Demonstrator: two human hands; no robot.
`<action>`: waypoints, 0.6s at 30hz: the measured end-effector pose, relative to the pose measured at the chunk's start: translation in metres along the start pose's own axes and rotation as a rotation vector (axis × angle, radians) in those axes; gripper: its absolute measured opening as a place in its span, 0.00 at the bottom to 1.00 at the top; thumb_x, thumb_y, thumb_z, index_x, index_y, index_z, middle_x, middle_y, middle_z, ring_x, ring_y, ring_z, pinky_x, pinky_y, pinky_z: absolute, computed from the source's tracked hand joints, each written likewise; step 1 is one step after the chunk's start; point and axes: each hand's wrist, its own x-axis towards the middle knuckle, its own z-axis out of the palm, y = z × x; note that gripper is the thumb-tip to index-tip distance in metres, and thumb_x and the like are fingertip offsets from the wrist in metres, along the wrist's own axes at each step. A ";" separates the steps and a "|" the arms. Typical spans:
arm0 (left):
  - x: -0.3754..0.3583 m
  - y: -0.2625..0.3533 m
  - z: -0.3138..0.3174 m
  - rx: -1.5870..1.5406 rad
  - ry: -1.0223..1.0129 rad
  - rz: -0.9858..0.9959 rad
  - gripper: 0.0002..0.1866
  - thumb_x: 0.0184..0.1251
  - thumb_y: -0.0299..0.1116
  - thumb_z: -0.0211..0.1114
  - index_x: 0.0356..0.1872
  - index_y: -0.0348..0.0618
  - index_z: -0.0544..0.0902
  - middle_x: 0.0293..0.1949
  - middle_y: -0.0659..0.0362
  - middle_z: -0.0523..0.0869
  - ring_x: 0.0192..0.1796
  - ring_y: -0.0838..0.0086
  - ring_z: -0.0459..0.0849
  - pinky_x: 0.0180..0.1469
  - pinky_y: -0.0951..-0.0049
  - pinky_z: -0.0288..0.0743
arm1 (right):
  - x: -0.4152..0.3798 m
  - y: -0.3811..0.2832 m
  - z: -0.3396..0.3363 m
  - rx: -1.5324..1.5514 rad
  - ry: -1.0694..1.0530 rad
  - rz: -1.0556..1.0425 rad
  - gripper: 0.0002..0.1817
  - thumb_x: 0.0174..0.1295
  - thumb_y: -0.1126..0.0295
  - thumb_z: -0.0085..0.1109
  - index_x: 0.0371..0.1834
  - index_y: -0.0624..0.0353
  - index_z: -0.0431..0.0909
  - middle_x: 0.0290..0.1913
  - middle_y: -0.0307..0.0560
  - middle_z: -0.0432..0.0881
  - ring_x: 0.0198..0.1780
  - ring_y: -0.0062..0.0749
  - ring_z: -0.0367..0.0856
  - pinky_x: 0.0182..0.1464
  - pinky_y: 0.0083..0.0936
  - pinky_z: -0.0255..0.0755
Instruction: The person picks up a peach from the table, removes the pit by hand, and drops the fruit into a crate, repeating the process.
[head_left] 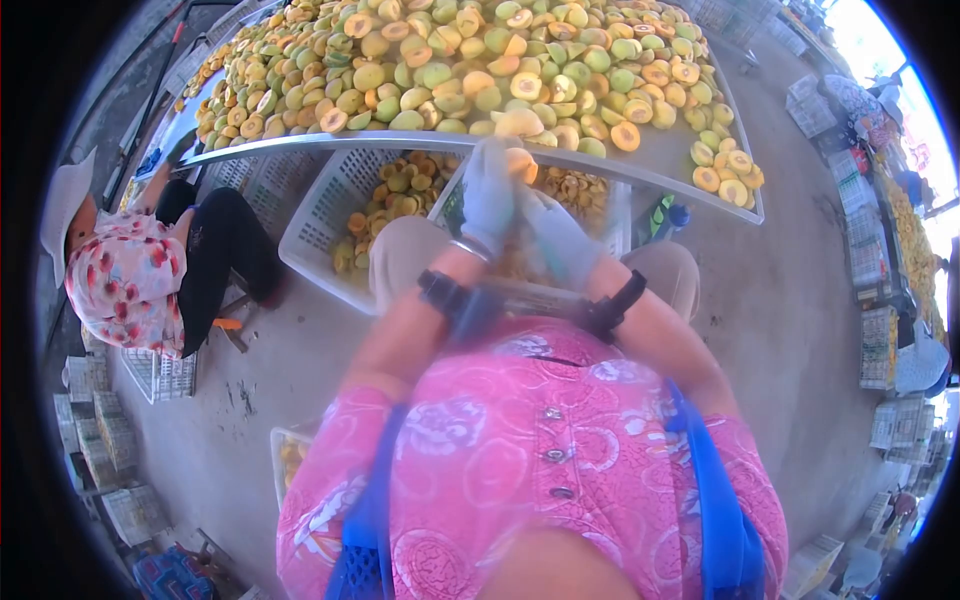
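Observation:
Both my hands wear pale grey-blue gloves and meet just in front of the table edge. My left hand (pixel 487 198) is closed round an apricot piece (pixel 521 165) whose orange cut face shows between the hands. My right hand (pixel 562 232) has its fingers pressed together right beside that piece; what they grip, I cannot tell. Just beyond my left fingertips, a larger cut apricot (pixel 518 124) overlaps the rim of the metal-edged table (pixel 400 139). Halved apricots (pixel 440 80), green to orange, are heaped across the tabletop.
Below the table edge, a white crate (pixel 318 225) holds apricots, and another crate (pixel 618 215) sits under my hands with small brownish pieces. A person (pixel 125 265) in a floral top sits at the left. Stacked crates (pixel 860 225) and other people line the right side.

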 end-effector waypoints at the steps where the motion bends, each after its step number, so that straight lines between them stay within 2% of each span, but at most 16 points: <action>1: -0.001 -0.002 0.003 0.071 0.105 0.113 0.27 0.77 0.55 0.48 0.44 0.36 0.79 0.37 0.57 0.84 0.37 0.71 0.82 0.41 0.72 0.78 | 0.002 0.003 -0.002 0.098 -0.024 0.005 0.17 0.74 0.51 0.45 0.49 0.52 0.70 0.24 0.35 0.70 0.16 0.22 0.64 0.15 0.22 0.58; 2: 0.001 -0.005 0.000 0.071 0.106 0.114 0.27 0.77 0.55 0.48 0.44 0.36 0.79 0.37 0.57 0.84 0.37 0.71 0.82 0.41 0.72 0.78 | 0.003 0.004 -0.002 0.096 -0.026 0.005 0.17 0.74 0.51 0.45 0.49 0.52 0.70 0.24 0.35 0.70 0.16 0.22 0.64 0.15 0.22 0.58; 4: 0.005 -0.011 -0.013 -0.217 -0.005 -0.251 0.25 0.78 0.52 0.48 0.45 0.37 0.79 0.38 0.58 0.84 0.38 0.74 0.81 0.42 0.74 0.77 | 0.004 0.008 -0.001 -0.022 -0.005 -0.076 0.17 0.74 0.51 0.45 0.48 0.53 0.72 0.23 0.35 0.70 0.16 0.21 0.64 0.15 0.22 0.57; 5: 0.004 -0.008 -0.015 -0.218 0.014 -0.243 0.25 0.78 0.52 0.48 0.45 0.37 0.79 0.38 0.58 0.84 0.38 0.74 0.81 0.42 0.74 0.77 | 0.000 0.005 0.000 -0.030 -0.022 -0.066 0.17 0.74 0.51 0.45 0.48 0.53 0.72 0.23 0.35 0.70 0.16 0.21 0.64 0.15 0.22 0.57; 7: 0.001 0.007 -0.013 -0.411 -0.266 -0.222 0.20 0.78 0.47 0.48 0.45 0.39 0.77 0.37 0.57 0.81 0.40 0.74 0.78 0.42 0.76 0.74 | -0.010 -0.011 -0.001 -0.029 -0.150 -0.100 0.20 0.75 0.52 0.47 0.55 0.56 0.74 0.43 0.39 0.78 0.41 0.25 0.78 0.44 0.26 0.76; 8: -0.007 0.025 -0.009 -0.369 -0.275 -0.217 0.20 0.77 0.47 0.49 0.48 0.39 0.77 0.37 0.56 0.81 0.41 0.73 0.79 0.45 0.76 0.75 | -0.012 -0.015 -0.006 0.260 -0.182 0.117 0.18 0.74 0.51 0.47 0.51 0.53 0.74 0.37 0.37 0.77 0.34 0.24 0.76 0.35 0.24 0.75; 9: -0.012 0.030 -0.007 -0.369 -0.277 -0.218 0.20 0.77 0.47 0.49 0.48 0.39 0.77 0.37 0.56 0.81 0.41 0.73 0.79 0.45 0.76 0.75 | -0.005 -0.011 -0.017 0.260 -0.181 0.116 0.18 0.74 0.51 0.47 0.51 0.53 0.74 0.37 0.37 0.77 0.34 0.24 0.76 0.35 0.24 0.75; 11: -0.016 0.033 0.000 -0.493 -0.016 -0.300 0.20 0.77 0.47 0.51 0.48 0.37 0.77 0.38 0.56 0.81 0.41 0.73 0.79 0.45 0.75 0.75 | 0.009 -0.004 -0.036 0.613 -0.806 0.212 0.19 0.73 0.50 0.49 0.53 0.51 0.75 0.36 0.35 0.77 0.31 0.22 0.75 0.30 0.22 0.73; 12: -0.015 0.029 -0.001 -0.495 -0.022 -0.305 0.20 0.77 0.47 0.51 0.48 0.37 0.77 0.38 0.56 0.81 0.41 0.73 0.79 0.45 0.75 0.75 | 0.009 -0.001 -0.039 0.614 -0.800 0.207 0.19 0.73 0.50 0.49 0.53 0.51 0.75 0.36 0.35 0.77 0.31 0.22 0.75 0.30 0.22 0.73; 14: -0.011 0.016 -0.007 -0.446 -0.015 -0.209 0.22 0.77 0.49 0.50 0.48 0.39 0.80 0.39 0.60 0.85 0.40 0.76 0.82 0.42 0.77 0.76 | 0.010 0.006 -0.036 0.421 -0.515 0.227 0.16 0.72 0.49 0.51 0.48 0.48 0.75 0.29 0.30 0.74 0.25 0.17 0.70 0.23 0.16 0.66; 15: -0.008 0.008 -0.008 -0.446 -0.016 -0.214 0.22 0.77 0.49 0.50 0.48 0.39 0.80 0.39 0.60 0.85 0.40 0.76 0.82 0.42 0.77 0.76 | 0.007 0.005 -0.024 0.425 -0.511 0.227 0.16 0.72 0.49 0.51 0.48 0.48 0.75 0.29 0.30 0.74 0.25 0.17 0.70 0.23 0.16 0.66; 17: -0.003 0.001 -0.003 -0.150 0.088 0.044 0.22 0.77 0.50 0.51 0.46 0.39 0.81 0.38 0.58 0.85 0.39 0.73 0.84 0.40 0.74 0.78 | 0.001 0.004 -0.001 0.251 -0.136 0.084 0.16 0.72 0.46 0.49 0.44 0.46 0.72 0.17 0.28 0.63 0.11 0.18 0.57 0.11 0.20 0.48; 18: -0.003 0.002 -0.002 -0.149 0.086 0.043 0.22 0.77 0.50 0.51 0.46 0.39 0.81 0.38 0.58 0.85 0.39 0.73 0.84 0.40 0.74 0.78 | 0.000 0.002 0.000 0.252 -0.135 0.083 0.16 0.72 0.46 0.49 0.44 0.46 0.72 0.17 0.28 0.63 0.11 0.18 0.57 0.11 0.20 0.48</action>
